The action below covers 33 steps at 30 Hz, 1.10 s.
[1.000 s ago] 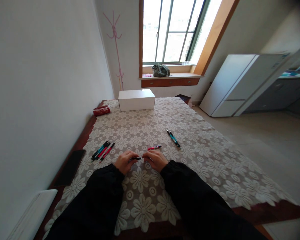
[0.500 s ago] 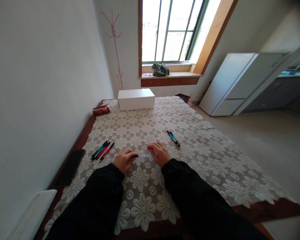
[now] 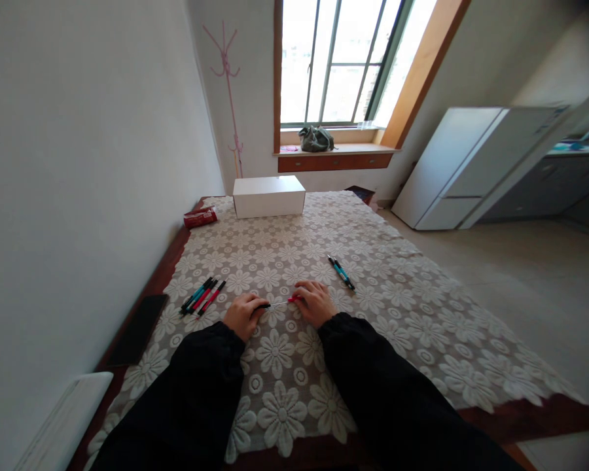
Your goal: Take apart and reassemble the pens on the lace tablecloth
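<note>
The left hand (image 3: pixel 244 316) pinches a black pen piece (image 3: pixel 264 306) (thin rod (image 3: pixel 279 303) pointing right); the right hand (image 3: pixel 316 303) pinches a red piece (image 3: pixel 293 298).

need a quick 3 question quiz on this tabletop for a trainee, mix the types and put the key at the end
1. Which of the person's hands holds the red piece, left or right?

2. Fill in the colour: the packet lying to the left of the white box is ____.

3. True or false: the white box stands nearer to the person than the red piece does.

Key: 1. the right hand; 2. red; 3. false.
</note>
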Available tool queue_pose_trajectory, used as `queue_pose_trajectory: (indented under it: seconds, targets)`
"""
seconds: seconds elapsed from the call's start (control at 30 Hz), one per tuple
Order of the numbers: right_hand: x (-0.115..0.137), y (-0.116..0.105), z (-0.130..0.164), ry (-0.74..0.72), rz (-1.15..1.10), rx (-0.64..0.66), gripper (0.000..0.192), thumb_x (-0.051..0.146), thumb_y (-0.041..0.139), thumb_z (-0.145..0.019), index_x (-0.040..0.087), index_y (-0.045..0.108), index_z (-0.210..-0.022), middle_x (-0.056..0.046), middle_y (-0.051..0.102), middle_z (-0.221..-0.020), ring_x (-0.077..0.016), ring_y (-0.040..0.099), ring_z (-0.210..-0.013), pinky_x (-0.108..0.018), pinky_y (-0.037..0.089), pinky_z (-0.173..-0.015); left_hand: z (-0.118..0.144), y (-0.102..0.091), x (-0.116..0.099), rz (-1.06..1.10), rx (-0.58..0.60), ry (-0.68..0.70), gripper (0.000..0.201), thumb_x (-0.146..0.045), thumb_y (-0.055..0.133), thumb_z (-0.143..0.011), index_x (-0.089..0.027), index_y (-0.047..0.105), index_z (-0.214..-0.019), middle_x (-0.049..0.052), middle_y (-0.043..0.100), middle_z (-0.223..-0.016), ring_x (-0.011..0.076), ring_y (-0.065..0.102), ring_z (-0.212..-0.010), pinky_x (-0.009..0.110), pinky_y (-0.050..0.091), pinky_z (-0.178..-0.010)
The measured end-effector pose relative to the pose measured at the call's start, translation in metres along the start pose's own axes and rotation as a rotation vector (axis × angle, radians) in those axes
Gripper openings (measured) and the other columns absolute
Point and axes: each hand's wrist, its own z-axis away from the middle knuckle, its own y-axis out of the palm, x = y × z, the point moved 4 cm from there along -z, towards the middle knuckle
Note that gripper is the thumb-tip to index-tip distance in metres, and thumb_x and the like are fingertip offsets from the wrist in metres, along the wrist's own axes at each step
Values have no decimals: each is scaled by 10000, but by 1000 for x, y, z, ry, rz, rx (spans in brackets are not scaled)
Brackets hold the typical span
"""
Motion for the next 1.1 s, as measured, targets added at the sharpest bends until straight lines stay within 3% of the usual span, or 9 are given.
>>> queue_pose_trajectory:
  seconds: [0.3, 0.57, 1.1]
  targets:
    - [10, 6, 1, -111, -36, 29, 85, 237, 634, -885, 241, 669, -962, -53, 630, -1157, -233, 532, -1090, -429, 363, -986, 0, 1, -1, -3, 15, 27, 216, -245, 571, -898, -250, 712, -1061, 49, 688, -1022, 210, 619, -988, 352, 477, -894]
    - [24, 7, 1, -175, -52, 98, 99, 310, 604, -933, 232, 664, -947, -46, 646, -963, -205, 552, -965, -366, 406, -877, 0, 1, -4, 24, 29, 60, 188, -241, 575, -901, -242, 693, -1048, 38, 693, -1017, 201, 622, -985, 338, 478, -873]
    - [35, 4, 1, -267, -88, 186, 125, 277, 551, -957, 223, 659, -986, -48, 645, -928, -195, 559, -913, -335, 418, -837, 1, -1, -14, 120, 39, 138, 173, -248, 555, -914, -238, 696, -1013, 37, 699, -1010, 181, 642, -963, 313, 503, -882]
